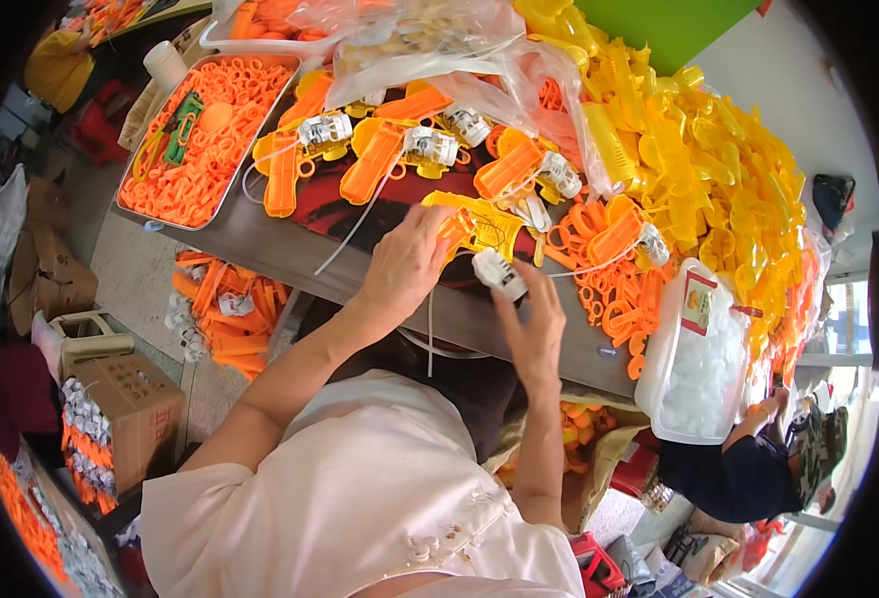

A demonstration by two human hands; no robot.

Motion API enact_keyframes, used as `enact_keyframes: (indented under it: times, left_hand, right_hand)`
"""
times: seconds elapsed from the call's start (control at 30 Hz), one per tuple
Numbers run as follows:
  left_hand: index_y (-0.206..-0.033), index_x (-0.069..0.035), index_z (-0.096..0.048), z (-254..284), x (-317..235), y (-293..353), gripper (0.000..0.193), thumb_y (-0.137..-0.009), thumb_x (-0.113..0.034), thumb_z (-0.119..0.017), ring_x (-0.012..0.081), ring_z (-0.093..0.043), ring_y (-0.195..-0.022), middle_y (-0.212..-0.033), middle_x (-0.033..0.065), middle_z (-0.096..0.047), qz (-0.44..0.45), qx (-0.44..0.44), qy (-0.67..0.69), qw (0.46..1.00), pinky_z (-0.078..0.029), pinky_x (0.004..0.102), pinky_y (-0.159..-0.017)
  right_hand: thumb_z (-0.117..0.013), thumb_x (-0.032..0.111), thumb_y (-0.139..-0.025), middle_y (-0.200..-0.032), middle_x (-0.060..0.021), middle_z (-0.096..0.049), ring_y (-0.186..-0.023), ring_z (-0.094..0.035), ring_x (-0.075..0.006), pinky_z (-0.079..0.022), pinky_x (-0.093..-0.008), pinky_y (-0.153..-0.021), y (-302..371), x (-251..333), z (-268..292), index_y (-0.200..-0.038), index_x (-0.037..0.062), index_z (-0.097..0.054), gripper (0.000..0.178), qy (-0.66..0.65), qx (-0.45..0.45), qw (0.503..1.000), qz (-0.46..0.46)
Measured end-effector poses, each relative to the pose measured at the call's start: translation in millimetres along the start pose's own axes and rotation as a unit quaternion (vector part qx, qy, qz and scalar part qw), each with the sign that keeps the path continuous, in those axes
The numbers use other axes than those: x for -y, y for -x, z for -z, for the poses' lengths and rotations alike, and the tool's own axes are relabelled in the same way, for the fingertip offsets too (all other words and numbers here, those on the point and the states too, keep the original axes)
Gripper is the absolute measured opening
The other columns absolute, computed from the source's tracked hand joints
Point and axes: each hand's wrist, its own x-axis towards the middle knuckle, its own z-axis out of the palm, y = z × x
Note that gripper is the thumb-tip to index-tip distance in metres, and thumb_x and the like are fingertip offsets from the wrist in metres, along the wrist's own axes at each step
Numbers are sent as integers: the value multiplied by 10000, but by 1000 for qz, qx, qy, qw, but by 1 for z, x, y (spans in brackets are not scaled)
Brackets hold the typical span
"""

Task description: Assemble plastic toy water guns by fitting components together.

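I have the left hand (407, 261) closed around the orange part (454, 229) at the left end of an open yellow shell (494, 227), over the near edge of the bench (260, 254), while the right hand (537, 324) pinches a white block (496, 271) between thumb and fingers, just nearer than the shell. If the block is to be seated in the shell, I'd judge the left grip should stay firm but light, since thin plastic may flex; I'd line the block up before pressing, push evenly rather than on one corner, and keep the thin white cord (430, 339) hanging below the shell from getting trapped. The shell is glossy and see-through, with moulded ribs inside; the block is boxy, opaque white with dark patches. Farther off, similar yellow-and-orange pieces (375, 164) lie in a row, each with a clear-and-white block. To the left, a shallow metal tray (165, 220) brims with smooth orange rings (175, 184); to the right, glossy yellow shells (719, 169) heap high behind a translucent tub (649, 389).
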Motion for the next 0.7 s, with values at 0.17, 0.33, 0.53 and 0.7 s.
enact_keyframes:
  times: [0.17, 0.33, 0.53, 0.7]
  left_hand:
    - [-1218, -56, -503, 5, -2, -1, 435, -830, -65, -700, 396, -629, -884, -1125, 162, -482, 67, 37, 27, 997, -546, 475, -757]
    - [-1230, -63, -505, 11, 8, 2, 527, -768, -103, -757, 381, -626, -877, -1081, 143, -487, 13, 47, 53, 997, -552, 457, -717]
    - [-1186, -89, -581, 0, -4, 2, 498, -730, -137, -777, 284, -541, -969, -947, 65, -531, -2, -60, -133, 989, -442, 425, -843]
    - [-1116, -98, -625, -8, 6, 1, 422, -727, -147, -781, 270, -496, -1006, -938, 60, -530, -30, -110, -133, 985, -382, 430, -898]
  right_hand:
    - [-606, 247, -973, -739, -139, -612, -657, -578, -187, -459, -320, -660, -56, 2, 16, -1047, -5, -559, 266, -44, 98, 973, -206]
    - [-590, 250, -972, -782, -181, -629, -726, -611, -341, -455, -422, -687, -57, -32, -1, -964, -8, -531, 265, 224, 58, 969, -86]
    - [-637, 158, -920, -1111, -105, -603, -1038, -544, -282, -399, -397, -906, -58, -12, -27, -1090, 80, -686, 194, 56, -3, 996, 67]
    - [-649, 156, -906, -1119, -59, -584, -1091, -504, -257, -351, -403, -947, -60, -11, -33, -1124, 103, -692, 228, 61, 23, 997, 49]
